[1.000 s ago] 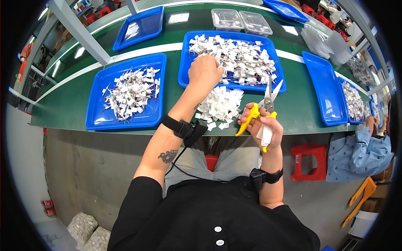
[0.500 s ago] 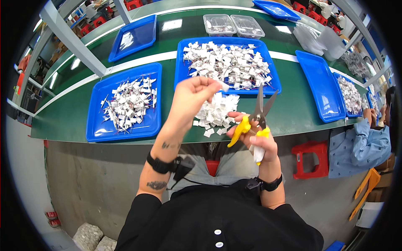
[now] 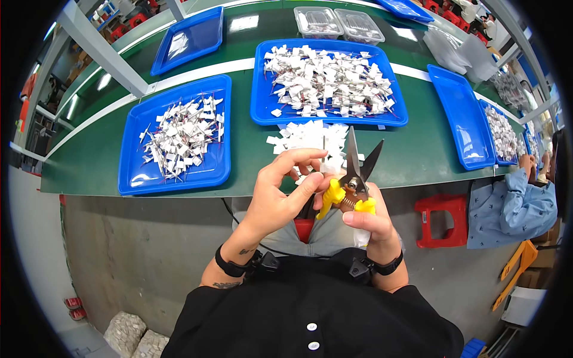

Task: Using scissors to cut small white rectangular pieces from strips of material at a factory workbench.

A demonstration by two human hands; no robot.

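My right hand (image 3: pixel 379 224) is wrapped round yellow-handled snips (image 3: pixel 352 188). Their two metal blades stand apart and point up and away from me. A bit of white material shows at the lower end of one handle. My left hand (image 3: pixel 277 194) is closed, with thumb and fingers curled together right beside the snips' yellow handle. A thin grey piece sticks up by its fingertips, too small to identify. Just beyond both hands lies a heap of small white tags (image 3: pixel 298 136) on the table, partly covered by my fingers.
A blue tray (image 3: pixel 382 116) of white-tagged wire pieces lies behind the heap, and another such blue tray (image 3: pixel 128 173) is at left. Clear plastic boxes (image 3: pixel 319 22) stand farther back. At right are a blue tray (image 3: pixel 459 119), a red stool (image 3: pixel 427 221) and a person in a blue garment (image 3: pixel 501 209).
My left hand has come down and nearer to me, beside the snips; the white tag it pinched no longer shows. The right hand with the snips has shifted slightly left and down.
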